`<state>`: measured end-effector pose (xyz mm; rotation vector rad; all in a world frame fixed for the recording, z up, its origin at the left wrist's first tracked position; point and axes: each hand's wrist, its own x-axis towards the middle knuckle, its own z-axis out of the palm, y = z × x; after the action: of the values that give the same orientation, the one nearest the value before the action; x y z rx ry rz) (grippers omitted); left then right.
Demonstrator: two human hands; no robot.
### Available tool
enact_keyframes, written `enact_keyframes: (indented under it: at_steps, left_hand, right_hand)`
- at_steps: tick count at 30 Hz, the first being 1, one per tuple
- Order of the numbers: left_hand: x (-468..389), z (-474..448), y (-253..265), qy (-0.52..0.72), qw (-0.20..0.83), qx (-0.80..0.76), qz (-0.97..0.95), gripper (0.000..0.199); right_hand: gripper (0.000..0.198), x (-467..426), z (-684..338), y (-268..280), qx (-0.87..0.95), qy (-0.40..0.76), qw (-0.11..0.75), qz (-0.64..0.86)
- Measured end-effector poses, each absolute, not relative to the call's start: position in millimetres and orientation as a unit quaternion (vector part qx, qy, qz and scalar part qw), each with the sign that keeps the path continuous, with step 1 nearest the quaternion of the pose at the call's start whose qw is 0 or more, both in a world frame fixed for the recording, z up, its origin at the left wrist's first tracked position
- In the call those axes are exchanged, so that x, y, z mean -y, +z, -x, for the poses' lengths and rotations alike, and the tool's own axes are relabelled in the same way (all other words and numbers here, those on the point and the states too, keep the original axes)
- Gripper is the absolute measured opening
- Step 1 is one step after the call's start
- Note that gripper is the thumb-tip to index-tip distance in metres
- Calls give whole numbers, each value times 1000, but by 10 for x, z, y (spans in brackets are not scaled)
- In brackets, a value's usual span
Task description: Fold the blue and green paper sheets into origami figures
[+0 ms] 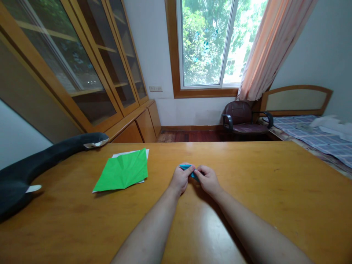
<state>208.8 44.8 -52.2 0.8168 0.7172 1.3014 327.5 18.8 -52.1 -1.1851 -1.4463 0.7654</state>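
A small piece of folded blue paper (185,167) is held between both hands, just above the middle of the wooden table (264,176). My left hand (180,179) is closed on its left part, thumb on top. From the other side, the fingers of my right hand (208,179) pinch its right part. Much of the blue paper is hidden behind the fingers and thumbs, so its full shape cannot be made out. Left of my hands lies a creased green sheet of paper (123,170), with white paper (147,154) sticking out from under it.
A dark plush toy (49,156) with white parts lies along the table's left edge. Beyond the table stand a glass-fronted cabinet (110,55) on the left and a maroon armchair (239,117). At the right is a bed (295,126) with a checked cover.
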Motion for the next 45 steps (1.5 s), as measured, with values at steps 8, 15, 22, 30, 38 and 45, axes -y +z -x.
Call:
enact_keyframes:
  at_steps: [8, 15, 22, 30, 38, 45]
  left_hand:
    - [-482, -2050, -531, 598, 645, -325, -348, 31]
    - [-512, -2024, -491, 614, 641, -330, -322, 34]
    - [-526, -2010, -483, 624, 631, -345, -306, 34]
    - [-568, -2017, -513, 657, 590, -366, -294, 40]
    - [-625, -1983, -536, 656, 608, -374, -246, 38]
    - [-646, -1962, -545, 641, 606, -381, -276, 49]
  right_hand:
    - [32, -212, -3259, -576, 604, 347, 511, 504]
    - [35, -201, -3263, -576, 612, 368, 495, 494]
    - [38, -224, -3278, -583, 634, 319, 493, 504]
    - [39, -214, -3278, -571, 626, 362, 470, 507]
    - [36, -245, -3273, -609, 586, 368, 497, 524]
    - [37, -309, -3307, -646, 479, 411, 573, 523]
